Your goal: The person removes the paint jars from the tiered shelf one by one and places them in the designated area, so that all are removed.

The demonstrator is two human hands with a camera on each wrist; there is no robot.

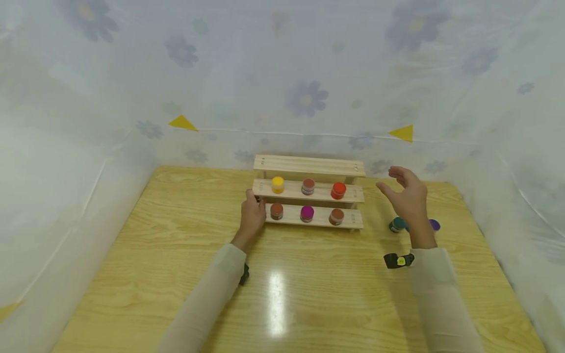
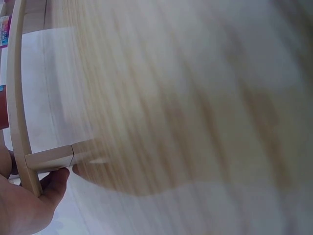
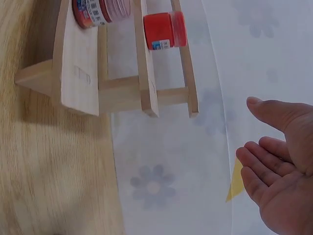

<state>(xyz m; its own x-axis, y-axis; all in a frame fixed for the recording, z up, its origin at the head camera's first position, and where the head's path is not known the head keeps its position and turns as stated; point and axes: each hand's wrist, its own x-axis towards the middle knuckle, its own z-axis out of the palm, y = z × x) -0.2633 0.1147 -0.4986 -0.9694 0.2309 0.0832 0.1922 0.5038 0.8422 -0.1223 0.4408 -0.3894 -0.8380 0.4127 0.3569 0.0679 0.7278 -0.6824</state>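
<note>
My left hand (image 1: 253, 214) grips the left end of a three-tier wooden rack (image 1: 309, 165). In the left wrist view, its fingers (image 2: 57, 183) curl round the end of a plank. The middle tier bears a yellow paint jar (image 1: 277, 185), a brown jar (image 1: 308, 186) and a red jar (image 1: 338, 190). Along the bottom tier stand a brown jar (image 1: 276, 211), a magenta jar (image 1: 306, 214) and another brown jar (image 1: 336, 216). To the right of the rack, my right hand (image 1: 407, 196) is raised with thumb and fingers apart, holding nothing.
Beneath the right forearm, a teal jar (image 1: 398, 224) and a purple jar (image 1: 434, 225) stand on the wooden table (image 1: 185, 255); a blue one between them is mostly hidden. Flowered white sheeting (image 1: 247, 63) encloses the back and sides, with yellow triangles (image 1: 402, 133) on it.
</note>
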